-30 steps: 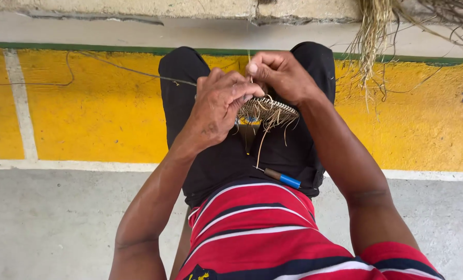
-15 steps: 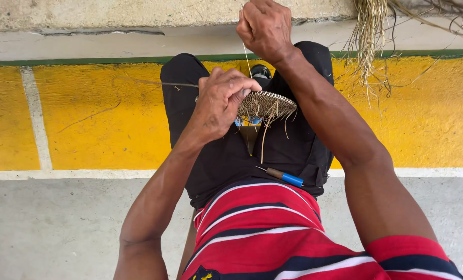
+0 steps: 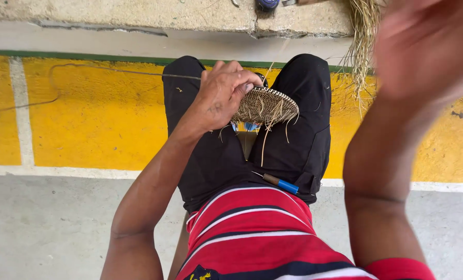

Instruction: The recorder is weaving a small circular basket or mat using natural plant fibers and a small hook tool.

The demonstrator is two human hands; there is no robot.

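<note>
My left hand [image 3: 222, 94] grips the near edge of a small round woven straw disc [image 3: 266, 105], held above my knees in black shorts. Loose straw ends hang from the disc's underside, and one long strand droops toward my lap. A thin pale strand rises from the disc toward the ledge. My right hand [image 3: 429, 47] is raised high at the upper right, close to the camera and heavily blurred. Whether its fingers pinch a strand is not visible.
A blue-handled tool [image 3: 281, 183] lies on my lap by the red striped shirt. A bundle of dry straw [image 3: 364, 46] hangs off the concrete ledge [image 3: 138, 16]. A thin cord [image 3: 112, 70] trails over the yellow painted floor band [image 3: 86, 119].
My right hand has lifted up and to the right, away from the disc, rising toward the camera. My left hand keeps its hold on the disc.
</note>
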